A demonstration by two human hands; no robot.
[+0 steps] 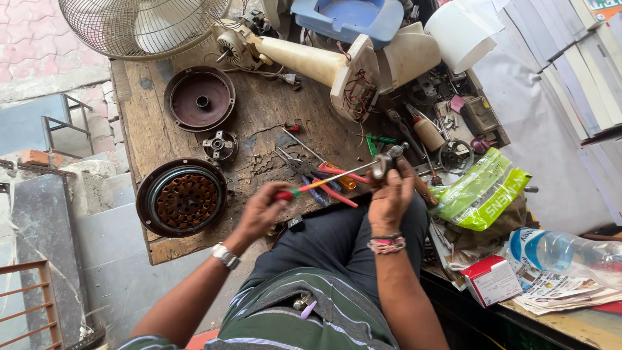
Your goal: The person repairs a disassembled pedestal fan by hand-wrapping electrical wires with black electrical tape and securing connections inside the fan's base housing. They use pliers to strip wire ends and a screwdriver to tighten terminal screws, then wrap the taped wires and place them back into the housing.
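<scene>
My left hand (259, 210) grips the red-and-green handle of a screwdriver (324, 183), whose long shaft runs up to the right. Its tip meets a small grey metal part (382, 163) that my right hand (391, 198) holds over my lap at the front edge of the wooden workbench (162, 139). Red-handled pliers (324, 178) lie on the bench just behind the shaft. A watch sits on my left wrist and a beaded band on my right.
A round motor stator with copper windings (181, 198) lies at the bench's left, a dark round cover (199, 98) and small hub (220, 146) behind it. A cream fan body (311, 61), wire guard (139, 26), green bag (483, 191), plastic bottle (564, 249) and red-white box (491, 280) surround.
</scene>
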